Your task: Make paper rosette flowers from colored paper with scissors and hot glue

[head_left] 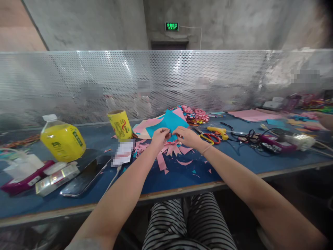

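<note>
Both hands meet close together over the middle of the table, fingers bent and pinched. What sits between the fingertips of my left hand (pixel 161 136) is too small to make out. My right hand (pixel 189 138), with a thin band at its wrist, is closed in the same way just beside it. Right behind the fingers lie sheets of blue paper (pixel 170 119) over pink paper (pixel 149 124). Cut pink strips (pixel 161 161) and small scraps spread beneath and in front of the hands. Scissors (pixel 210 138) with red and yellow handles lie to the right of my right hand.
A yellow glue gun (pixel 220 133) with a cable lies at right. Leftward stand a yellow cardboard tube (pixel 120 124) and a jug of yellow liquid (pixel 62 139); a phone (pixel 84 177) lies nearer. Pink paper flowers (pixel 199 114) are piled before a perforated metal screen (pixel 166 83). Another person's hand (pixel 326 121) appears far right.
</note>
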A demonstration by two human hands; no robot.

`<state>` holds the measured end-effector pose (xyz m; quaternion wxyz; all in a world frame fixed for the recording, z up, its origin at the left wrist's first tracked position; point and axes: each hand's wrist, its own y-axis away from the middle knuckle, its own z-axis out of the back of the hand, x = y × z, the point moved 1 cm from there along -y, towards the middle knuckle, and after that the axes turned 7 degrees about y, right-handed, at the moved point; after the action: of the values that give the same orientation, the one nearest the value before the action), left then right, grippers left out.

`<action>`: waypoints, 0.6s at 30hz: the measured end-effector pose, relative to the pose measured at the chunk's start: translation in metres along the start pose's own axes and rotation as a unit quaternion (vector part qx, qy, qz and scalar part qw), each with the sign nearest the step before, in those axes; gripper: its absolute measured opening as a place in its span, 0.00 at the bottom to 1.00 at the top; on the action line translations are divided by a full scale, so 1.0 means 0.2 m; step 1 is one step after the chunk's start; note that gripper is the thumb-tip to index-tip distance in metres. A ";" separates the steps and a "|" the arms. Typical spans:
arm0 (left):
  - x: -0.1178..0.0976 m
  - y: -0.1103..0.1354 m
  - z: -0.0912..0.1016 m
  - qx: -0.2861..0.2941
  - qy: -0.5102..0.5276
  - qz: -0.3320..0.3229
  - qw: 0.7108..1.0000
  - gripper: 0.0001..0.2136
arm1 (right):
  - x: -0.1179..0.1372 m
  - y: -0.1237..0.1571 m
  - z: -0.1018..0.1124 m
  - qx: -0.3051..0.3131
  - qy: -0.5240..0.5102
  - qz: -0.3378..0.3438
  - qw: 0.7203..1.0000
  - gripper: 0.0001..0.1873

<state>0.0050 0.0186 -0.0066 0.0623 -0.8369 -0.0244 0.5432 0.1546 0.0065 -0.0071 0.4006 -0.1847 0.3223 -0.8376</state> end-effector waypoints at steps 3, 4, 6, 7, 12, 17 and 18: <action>0.00 0.01 -0.01 -0.001 0.014 0.014 1.000 0.08 | -0.02 0.00 0.01 -0.015 -0.029 -0.021 0.999 0.10; 0.00 0.01 -0.01 -0.002 0.015 0.017 1.000 0.09 | -0.03 0.00 0.02 -0.018 -0.037 -0.026 0.999 0.09; -0.01 0.01 -0.02 -0.005 0.017 0.020 1.000 0.09 | -0.03 -0.01 0.02 -0.022 -0.051 -0.031 0.998 0.06; -0.01 0.01 -0.02 -0.006 0.019 0.019 1.000 0.09 | -0.03 -0.01 0.02 -0.024 -0.057 -0.031 0.998 0.06; -0.01 0.01 -0.02 0.001 0.024 0.003 1.000 0.10 | -0.03 -0.01 0.01 -0.027 -0.085 -0.037 0.995 0.05; -0.01 0.00 -0.01 0.002 0.001 -0.018 1.000 0.12 | -0.03 -0.01 0.01 -0.026 -0.108 -0.062 0.992 0.04; -0.01 0.00 -0.01 0.000 0.001 -0.022 1.000 0.12 | -0.03 -0.01 0.01 -0.027 -0.111 -0.070 0.991 0.04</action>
<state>0.0060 0.0177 -0.0049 0.0744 -0.8369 -0.0425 0.5406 0.1577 0.0106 -0.0055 0.3691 -0.3096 0.2842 -0.8289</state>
